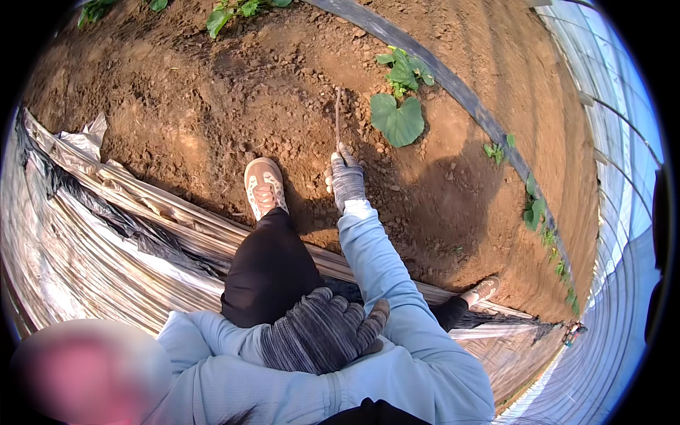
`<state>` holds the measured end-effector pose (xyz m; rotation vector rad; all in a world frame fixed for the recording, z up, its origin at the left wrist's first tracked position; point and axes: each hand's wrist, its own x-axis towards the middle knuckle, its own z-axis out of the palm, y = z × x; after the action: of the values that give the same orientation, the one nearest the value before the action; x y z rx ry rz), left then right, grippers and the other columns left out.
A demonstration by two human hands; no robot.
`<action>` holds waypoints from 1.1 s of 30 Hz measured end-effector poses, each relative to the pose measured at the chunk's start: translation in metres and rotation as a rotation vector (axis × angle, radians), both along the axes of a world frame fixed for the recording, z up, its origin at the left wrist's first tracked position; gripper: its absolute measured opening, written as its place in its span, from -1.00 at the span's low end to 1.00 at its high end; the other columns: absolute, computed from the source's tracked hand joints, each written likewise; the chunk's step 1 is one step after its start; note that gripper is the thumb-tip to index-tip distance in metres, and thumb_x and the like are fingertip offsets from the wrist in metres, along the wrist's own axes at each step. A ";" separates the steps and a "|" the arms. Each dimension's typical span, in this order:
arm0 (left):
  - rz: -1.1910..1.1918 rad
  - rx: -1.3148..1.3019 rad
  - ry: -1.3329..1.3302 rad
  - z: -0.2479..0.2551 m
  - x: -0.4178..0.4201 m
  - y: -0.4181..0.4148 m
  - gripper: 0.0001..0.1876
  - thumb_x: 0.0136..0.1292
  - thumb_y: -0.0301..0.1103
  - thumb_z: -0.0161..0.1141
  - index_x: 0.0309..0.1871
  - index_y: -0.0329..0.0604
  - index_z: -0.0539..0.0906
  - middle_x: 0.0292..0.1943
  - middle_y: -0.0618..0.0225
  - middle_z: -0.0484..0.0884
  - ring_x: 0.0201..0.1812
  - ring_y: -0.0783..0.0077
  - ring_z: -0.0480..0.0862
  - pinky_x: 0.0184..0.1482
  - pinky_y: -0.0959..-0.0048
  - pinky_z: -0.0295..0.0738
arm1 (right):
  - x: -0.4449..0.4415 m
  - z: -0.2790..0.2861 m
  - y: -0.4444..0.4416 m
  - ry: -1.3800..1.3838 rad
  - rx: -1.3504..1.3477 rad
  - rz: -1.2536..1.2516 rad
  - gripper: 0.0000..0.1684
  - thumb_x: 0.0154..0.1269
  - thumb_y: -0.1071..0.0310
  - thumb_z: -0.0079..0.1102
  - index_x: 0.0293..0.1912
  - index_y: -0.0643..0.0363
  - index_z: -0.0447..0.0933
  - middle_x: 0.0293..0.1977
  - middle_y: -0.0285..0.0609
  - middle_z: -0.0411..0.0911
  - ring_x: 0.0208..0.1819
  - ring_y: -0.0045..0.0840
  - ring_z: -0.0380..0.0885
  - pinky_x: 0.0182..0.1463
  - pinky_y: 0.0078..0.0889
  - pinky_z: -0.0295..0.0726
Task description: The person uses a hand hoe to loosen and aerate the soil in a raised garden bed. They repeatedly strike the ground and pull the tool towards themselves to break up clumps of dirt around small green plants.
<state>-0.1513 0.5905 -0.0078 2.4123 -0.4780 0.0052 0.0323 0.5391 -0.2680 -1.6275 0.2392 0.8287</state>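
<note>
In a grey knitted glove, my right hand (348, 178) reaches out over the soil, closed around one end of a thin brown rod (338, 114). The rod's far tip is at the loose, cloddy soil, left of a broad-leaved, vine-like seedling (397, 119). My left hand (324, 332), in a dark striped knitted glove, lies across the front of my body beside my right forearm. Its fingers are bent and its palm is hidden, so whether it holds anything cannot be told.
A dark flat hose (451, 85) curves past the seedlings (534, 212). Wrinkled plastic film (133, 255) runs beneath my legs. My left shoe (264, 186) stands on the soil; my right shoe (482, 290) is at the film's edge. Greenhouse hoops and plastic sheeting (611, 122) rise at right.
</note>
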 end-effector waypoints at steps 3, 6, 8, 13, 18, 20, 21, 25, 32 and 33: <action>-0.002 -0.100 0.027 -0.002 0.000 -0.005 -0.54 0.31 -0.04 0.04 0.01 -0.28 0.60 -0.42 0.40 0.61 -0.34 0.45 0.66 -0.42 0.45 0.47 | -0.030 0.006 -0.023 -0.040 0.058 0.068 -0.48 0.45 0.23 0.01 0.35 -0.19 0.24 -0.58 -0.37 0.41 -0.72 -0.74 0.32 -0.71 -0.66 0.38; 0.030 -0.089 -0.006 -0.001 -0.001 -0.005 -0.54 0.30 -0.04 0.06 0.01 -0.29 0.59 -0.43 0.41 0.60 -0.37 0.45 0.65 -0.43 0.45 0.46 | -0.068 0.030 -0.031 0.108 0.122 -0.035 -0.50 0.45 0.24 0.00 0.34 -0.16 0.29 -0.63 -0.42 0.38 -0.71 -0.77 0.30 -0.69 -0.64 0.33; 0.013 -0.119 -0.034 -0.004 -0.001 -0.005 -0.54 0.29 -0.04 0.08 0.01 -0.28 0.59 -0.44 0.41 0.60 -0.37 0.45 0.65 -0.43 0.45 0.45 | -0.091 0.019 -0.045 -0.078 0.056 0.032 -0.51 0.43 0.26 0.02 0.32 -0.11 0.33 -0.60 -0.38 0.47 -0.67 -0.72 0.36 -0.56 -0.61 0.41; 0.058 -0.096 -0.083 -0.007 -0.004 -0.003 -0.55 0.28 -0.05 0.09 0.00 -0.28 0.60 -0.47 0.40 0.58 -0.38 0.43 0.64 -0.43 0.45 0.43 | -0.116 0.010 -0.063 -0.576 -0.224 0.307 -0.51 0.39 0.27 0.08 0.28 0.02 0.37 -0.52 0.05 0.52 -0.61 -0.51 0.42 -0.47 -0.29 0.45; 0.036 -0.076 -0.048 -0.003 -0.001 -0.002 -0.56 0.31 -0.05 0.05 -0.02 -0.26 0.62 -0.48 0.37 0.57 -0.42 0.43 0.62 -0.45 0.45 0.42 | -0.048 0.012 -0.025 -0.655 -0.229 0.253 -0.48 0.41 0.28 0.03 0.33 0.01 0.30 -0.47 -0.06 0.55 -0.60 -0.49 0.42 -0.48 -0.33 0.43; 0.051 -0.061 -0.051 -0.004 -0.002 -0.003 -0.56 0.32 -0.05 0.02 -0.01 -0.25 0.62 -0.47 0.36 0.57 -0.42 0.43 0.62 -0.46 0.44 0.42 | -0.004 0.003 0.003 -0.536 -0.203 0.202 -0.52 0.43 0.26 0.00 0.30 -0.01 0.33 -0.48 -0.12 0.53 -0.57 -0.50 0.41 -0.45 -0.34 0.45; 0.056 -0.055 -0.055 -0.004 -0.002 -0.004 -0.56 0.32 -0.05 0.01 -0.01 -0.25 0.61 -0.47 0.35 0.57 -0.43 0.43 0.62 -0.46 0.44 0.42 | 0.019 -0.006 0.014 -0.591 -0.303 0.251 -0.52 0.43 0.24 0.00 0.30 -0.02 0.33 -0.51 -0.13 0.49 -0.58 -0.49 0.40 -0.46 -0.34 0.43; 0.041 -0.021 -0.016 -0.003 0.001 -0.001 -0.57 0.33 -0.06 -0.01 -0.01 -0.23 0.61 -0.46 0.33 0.58 -0.43 0.43 0.61 -0.47 0.44 0.43 | 0.065 -0.002 0.065 -0.265 -0.144 0.085 -0.57 0.44 0.16 -0.01 0.26 -0.09 0.38 -0.66 -0.30 0.39 -0.74 -0.51 0.26 -0.62 -0.30 0.32; 0.082 -0.014 -0.021 -0.004 0.002 0.002 -0.61 0.33 -0.09 0.01 -0.01 -0.20 0.62 -0.44 0.35 0.59 -0.43 0.43 0.62 -0.44 0.44 0.46 | 0.011 -0.004 0.048 0.012 0.021 0.084 -0.65 0.45 0.15 0.00 0.19 -0.27 0.41 -0.68 -0.41 0.36 -0.77 -0.67 0.26 -0.73 -0.55 0.26; 0.077 -0.022 -0.026 -0.003 0.002 0.001 -0.61 0.32 -0.09 0.01 -0.01 -0.19 0.62 -0.45 0.36 0.59 -0.43 0.43 0.62 -0.44 0.44 0.46 | 0.001 -0.005 0.038 0.016 0.067 0.040 -0.62 0.45 0.18 -0.01 0.22 -0.28 0.38 -0.69 -0.44 0.33 -0.77 -0.70 0.25 -0.73 -0.58 0.28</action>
<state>-0.1497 0.5917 -0.0110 2.4102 -0.3945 0.0757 0.0334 0.5771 -0.2725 -1.5678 0.1894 0.8717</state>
